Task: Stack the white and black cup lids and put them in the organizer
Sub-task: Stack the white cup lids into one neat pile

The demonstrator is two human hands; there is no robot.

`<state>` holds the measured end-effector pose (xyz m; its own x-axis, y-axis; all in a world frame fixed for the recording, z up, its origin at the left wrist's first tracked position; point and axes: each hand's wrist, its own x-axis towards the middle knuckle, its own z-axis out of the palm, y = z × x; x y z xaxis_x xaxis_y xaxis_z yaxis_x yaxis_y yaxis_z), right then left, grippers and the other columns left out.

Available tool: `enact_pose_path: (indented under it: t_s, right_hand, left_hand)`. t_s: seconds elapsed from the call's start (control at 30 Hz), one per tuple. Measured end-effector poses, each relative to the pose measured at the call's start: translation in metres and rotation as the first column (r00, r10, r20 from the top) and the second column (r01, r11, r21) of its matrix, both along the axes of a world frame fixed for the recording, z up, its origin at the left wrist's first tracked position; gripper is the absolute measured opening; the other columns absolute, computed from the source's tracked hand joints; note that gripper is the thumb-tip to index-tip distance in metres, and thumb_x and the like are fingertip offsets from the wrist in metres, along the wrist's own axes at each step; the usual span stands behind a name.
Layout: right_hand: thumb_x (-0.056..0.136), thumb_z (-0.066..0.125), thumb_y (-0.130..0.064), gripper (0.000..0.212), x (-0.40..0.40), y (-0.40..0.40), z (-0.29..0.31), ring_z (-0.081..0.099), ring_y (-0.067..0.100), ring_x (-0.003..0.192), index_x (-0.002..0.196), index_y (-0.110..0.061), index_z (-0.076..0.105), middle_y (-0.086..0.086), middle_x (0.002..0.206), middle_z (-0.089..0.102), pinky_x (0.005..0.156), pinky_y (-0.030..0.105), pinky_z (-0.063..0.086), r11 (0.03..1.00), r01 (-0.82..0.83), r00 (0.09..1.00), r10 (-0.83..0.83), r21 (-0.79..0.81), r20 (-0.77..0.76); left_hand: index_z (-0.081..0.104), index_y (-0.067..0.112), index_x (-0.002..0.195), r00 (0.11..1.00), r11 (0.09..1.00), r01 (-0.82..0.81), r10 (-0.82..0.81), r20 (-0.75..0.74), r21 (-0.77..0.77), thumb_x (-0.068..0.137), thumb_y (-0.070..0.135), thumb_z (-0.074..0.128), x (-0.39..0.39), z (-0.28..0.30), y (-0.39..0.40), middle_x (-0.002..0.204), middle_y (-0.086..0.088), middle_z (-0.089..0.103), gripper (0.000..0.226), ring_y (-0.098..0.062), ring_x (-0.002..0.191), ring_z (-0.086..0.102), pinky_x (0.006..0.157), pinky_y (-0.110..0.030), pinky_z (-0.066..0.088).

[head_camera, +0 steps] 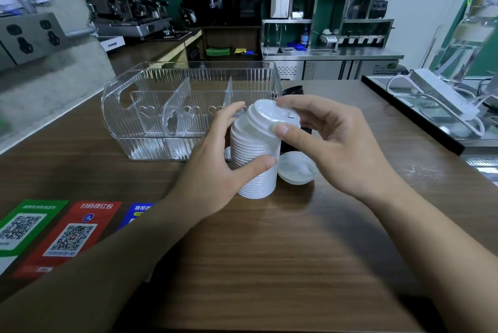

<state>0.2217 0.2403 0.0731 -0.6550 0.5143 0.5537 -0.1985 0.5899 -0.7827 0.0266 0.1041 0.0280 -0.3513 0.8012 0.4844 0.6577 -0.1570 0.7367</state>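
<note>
Nearest the camera, at the left edge of the wooden tabletop [269, 265], lie green, red and blue QR-code cards [67, 230]. Above the middle of the tabletop the left hand [215, 168] grips a tall stack of white lids [256, 155], its thumb pressed across the lower rings and its fingers [229, 114] curled round the far side; the stack tilts to the right and seems lifted off the surface. The right hand [331, 149] pinches the topmost lid of that stack between thumb and forefinger, the other fingers loosely curled and holding nothing. Just to the right of the stack's base a single white lid [297, 168] lies upside down on the tabletop. Behind the hands some black lids [295, 90] show only partly, mostly hidden. Farther back and to the left stands the clear ribbed organizer [188, 106] with its upright dividers, no lids visible in its compartments. Beyond it are an espresso machine [129, 1] and steel shelving [336, 23].
</note>
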Motion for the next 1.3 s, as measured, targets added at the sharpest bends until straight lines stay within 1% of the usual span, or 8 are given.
enact_pose_path:
  t_s: [0.17, 0.27, 0.53, 0.77, 1.03, 1.13, 1.2, 1.3]
  right_hand:
    - [0.101, 0.08, -0.031, 0.037, -0.001, -0.002, -0.003, 0.074, 0.007, 0.114, 0.135, -0.018, 0.076, -0.009, 0.123, 0.08, 0.102, 0.026, 0.055, 0.995, 0.045, 0.996, -0.052, 0.09, 0.077]
    - [0.101, 0.079, -0.034, 0.04, -0.003, -0.003, -0.005, 0.071, 0.003, 0.121, 0.137, -0.018, 0.075, -0.014, 0.13, 0.077, 0.106, 0.023, 0.053, 0.981, 0.072, 0.987, -0.096, 0.181, 0.128]
    - [0.107, 0.072, -0.027, 0.038, -0.001, -0.004, -0.003, 0.062, -0.002, 0.135, 0.143, -0.016, 0.071, -0.015, 0.146, 0.068, 0.11, 0.013, 0.043, 0.953, 0.015, 0.979, -0.076, 0.304, 0.191]
    - [0.097, 0.084, -0.037, 0.043, -0.004, -0.004, -0.005, 0.07, 0.005, 0.126, 0.136, -0.022, 0.075, -0.015, 0.135, 0.076, 0.113, 0.036, 0.055, 0.98, 0.055, 0.982, -0.087, 0.189, 0.168]
    - [0.093, 0.088, -0.035, 0.054, -0.002, -0.001, -0.005, 0.071, 0.001, 0.125, 0.142, -0.018, 0.071, -0.012, 0.132, 0.078, 0.112, 0.032, 0.056, 0.99, 0.039, 0.989, -0.057, 0.135, 0.137]
    - [0.103, 0.078, -0.032, 0.035, 0.003, 0.008, 0.0, 0.073, -0.001, 0.121, 0.135, -0.019, 0.076, -0.014, 0.126, 0.08, 0.108, 0.026, 0.056, 0.993, 0.055, 0.989, -0.068, 0.1, 0.134]
    - [0.107, 0.073, -0.028, 0.02, 0.009, 0.019, 0.003, 0.075, -0.003, 0.111, 0.124, -0.023, 0.081, -0.017, 0.115, 0.082, 0.1, 0.022, 0.058, 0.981, 0.109, 0.976, -0.136, 0.161, 0.172]
    - [0.103, 0.076, -0.019, 0.016, 0.018, 0.04, -0.001, 0.074, 0.0, 0.106, 0.116, -0.027, 0.083, -0.02, 0.11, 0.081, 0.101, 0.028, 0.059, 0.943, 0.091, 0.905, -0.213, 0.321, 0.369]
  left_hand:
    - [0.031, 0.044, 0.173, 0.995, 0.996, 0.086, -0.086, 0.046, 0.003, 0.09, 0.053, 0.091, 0.001, -0.003, -0.001, 0.158, 0.015, 0.064, 0.102, -0.013, 0.146, 0.065, 0.123, -0.051, 0.053]
    - [0.029, 0.042, 0.174, 0.991, 0.993, 0.118, -0.118, 0.069, 0.007, 0.094, 0.042, 0.094, 0.004, -0.003, -0.002, 0.156, 0.012, 0.066, 0.103, -0.014, 0.145, 0.066, 0.124, -0.051, 0.052]
    - [0.023, 0.038, 0.178, 0.974, 0.982, 0.191, -0.189, 0.122, -0.002, 0.101, 0.022, 0.089, 0.004, -0.002, -0.004, 0.153, 0.009, 0.07, 0.103, -0.02, 0.146, 0.067, 0.126, -0.054, 0.05]
    - [0.031, 0.036, 0.176, 0.981, 0.987, 0.161, -0.161, 0.107, 0.008, 0.098, 0.019, 0.092, 0.006, -0.001, -0.003, 0.153, 0.01, 0.069, 0.101, -0.016, 0.145, 0.067, 0.125, -0.051, 0.052]
    - [0.045, 0.034, 0.169, 0.99, 0.99, 0.135, -0.136, 0.045, 0.027, 0.096, 0.034, 0.091, 0.003, -0.003, 0.0, 0.155, 0.017, 0.065, 0.086, -0.018, 0.146, 0.065, 0.12, -0.054, 0.055]
    - [0.046, 0.038, 0.166, 0.995, 0.996, 0.089, -0.09, 0.043, 0.019, 0.096, 0.039, 0.091, -0.001, -0.002, 0.0, 0.154, 0.021, 0.065, 0.083, -0.014, 0.145, 0.065, 0.119, -0.052, 0.056]
    - [0.046, 0.039, 0.165, 0.998, 0.999, 0.049, -0.05, 0.032, 0.012, 0.097, 0.04, 0.093, -0.005, -0.002, 0.0, 0.154, 0.022, 0.064, 0.083, -0.012, 0.146, 0.063, 0.121, -0.052, 0.054]
    - [0.046, 0.037, 0.165, 1.0, 1.0, 0.009, -0.009, 0.01, 0.014, 0.096, 0.039, 0.093, -0.01, -0.003, 0.0, 0.154, 0.019, 0.065, 0.083, -0.012, 0.147, 0.062, 0.123, -0.051, 0.052]
